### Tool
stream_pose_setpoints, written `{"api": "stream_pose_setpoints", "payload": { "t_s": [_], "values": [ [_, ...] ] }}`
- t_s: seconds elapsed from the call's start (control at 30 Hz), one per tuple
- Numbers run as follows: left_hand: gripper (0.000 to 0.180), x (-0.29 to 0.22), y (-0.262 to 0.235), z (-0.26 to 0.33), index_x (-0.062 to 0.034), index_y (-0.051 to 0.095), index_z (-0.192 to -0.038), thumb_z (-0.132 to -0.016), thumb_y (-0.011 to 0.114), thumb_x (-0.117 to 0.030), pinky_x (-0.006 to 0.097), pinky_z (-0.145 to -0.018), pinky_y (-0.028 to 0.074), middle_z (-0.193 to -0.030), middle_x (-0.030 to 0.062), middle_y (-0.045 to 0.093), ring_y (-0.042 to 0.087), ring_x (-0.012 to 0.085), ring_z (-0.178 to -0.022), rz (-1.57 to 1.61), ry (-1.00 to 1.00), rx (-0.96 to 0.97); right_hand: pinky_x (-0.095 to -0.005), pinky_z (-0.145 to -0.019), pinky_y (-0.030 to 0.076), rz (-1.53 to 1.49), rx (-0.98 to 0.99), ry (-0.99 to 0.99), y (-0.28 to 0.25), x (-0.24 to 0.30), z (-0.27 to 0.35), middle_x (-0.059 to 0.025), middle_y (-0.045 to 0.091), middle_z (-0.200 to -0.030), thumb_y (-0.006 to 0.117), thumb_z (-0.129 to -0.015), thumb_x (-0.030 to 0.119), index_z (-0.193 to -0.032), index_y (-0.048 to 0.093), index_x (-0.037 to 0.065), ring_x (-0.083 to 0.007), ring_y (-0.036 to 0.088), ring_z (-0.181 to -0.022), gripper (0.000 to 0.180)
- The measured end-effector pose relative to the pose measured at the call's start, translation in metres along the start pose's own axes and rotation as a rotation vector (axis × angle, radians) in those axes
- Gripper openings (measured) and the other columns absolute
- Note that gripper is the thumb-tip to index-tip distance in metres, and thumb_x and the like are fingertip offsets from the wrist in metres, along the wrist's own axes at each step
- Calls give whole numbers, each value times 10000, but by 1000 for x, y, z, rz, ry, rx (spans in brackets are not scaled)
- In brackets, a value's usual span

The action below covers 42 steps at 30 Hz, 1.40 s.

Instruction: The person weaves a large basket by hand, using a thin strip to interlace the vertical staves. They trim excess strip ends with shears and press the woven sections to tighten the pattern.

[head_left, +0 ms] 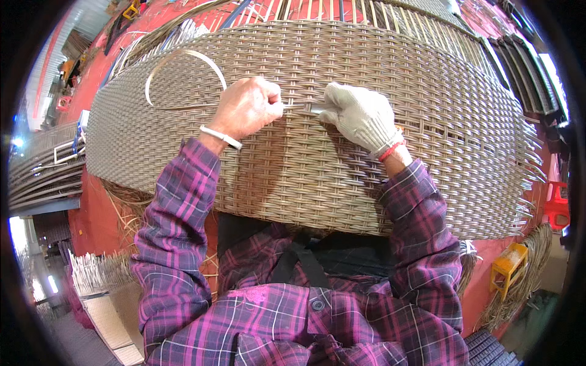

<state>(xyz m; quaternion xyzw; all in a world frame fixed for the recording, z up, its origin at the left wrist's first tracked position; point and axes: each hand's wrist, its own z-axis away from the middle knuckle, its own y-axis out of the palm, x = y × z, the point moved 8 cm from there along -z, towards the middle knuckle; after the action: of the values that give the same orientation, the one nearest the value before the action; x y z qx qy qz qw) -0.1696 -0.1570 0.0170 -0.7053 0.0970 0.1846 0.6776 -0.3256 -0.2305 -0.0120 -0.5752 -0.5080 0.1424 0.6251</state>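
A large curved woven panel [305, 183] of beige-brown wicker fills the middle of the view. My bare left hand [247, 108], with a white band at the wrist, pinches a pale flat strand [183, 56] that loops up and left over the weave. My right hand [360, 116], in a white knit glove, presses on the weave just right of it and grips a thin metal tool [308, 110] whose tip points toward my left fingers. Both hands nearly meet at the panel's upper middle.
Unwoven upright strands [366, 12] stand along the panel's far edge. Loose strand ends stick out at the right side [531, 152]. A red floor lies beneath, with a small yellow stool [508, 263], a red stool [557, 204] and other woven frames [43, 171] at the left.
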Motion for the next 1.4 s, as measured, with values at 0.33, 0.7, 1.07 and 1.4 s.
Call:
{"api": "stream_pose_setpoints", "payload": {
  "t_s": [0.33,0.7,1.07,1.4],
  "values": [
    [159,-8,19,-23,-43,669,-729,-765,683,-197,380,-612,490,-686,129,652,647,244,-644,-43,13,169,-468,-686,524,-43,79,-16,2,-3,-6,-128,700,-834,667,-893,403,-949,633,124,-353,694,-815,287],
    [156,-21,24,4,-91,730,-940,-919,657,-228,440,-720,538,-895,123,672,681,337,-821,5,221,-108,-458,-752,541,14,216,-48,-1,-2,-6,-146,727,-913,772,-810,388,-1013,657,104,-348,707,-894,367],
    [204,-64,51,-2,-148,726,-1068,-875,672,-109,400,-736,548,-956,43,657,675,277,-863,-228,376,-162,-429,-607,546,366,98,-93,-44,-17,42,-99,699,-753,672,-882,308,-901,672,112,-302,712,-714,197],
    [78,-109,35,-11,-140,655,-877,-877,632,-66,384,-677,486,-857,14,653,648,259,-761,-7,545,-346,-415,-612,510,451,-104,-60,-90,-39,92,-69,626,-801,619,-908,247,-920,617,139,-271,666,-723,109]
  ]
}}
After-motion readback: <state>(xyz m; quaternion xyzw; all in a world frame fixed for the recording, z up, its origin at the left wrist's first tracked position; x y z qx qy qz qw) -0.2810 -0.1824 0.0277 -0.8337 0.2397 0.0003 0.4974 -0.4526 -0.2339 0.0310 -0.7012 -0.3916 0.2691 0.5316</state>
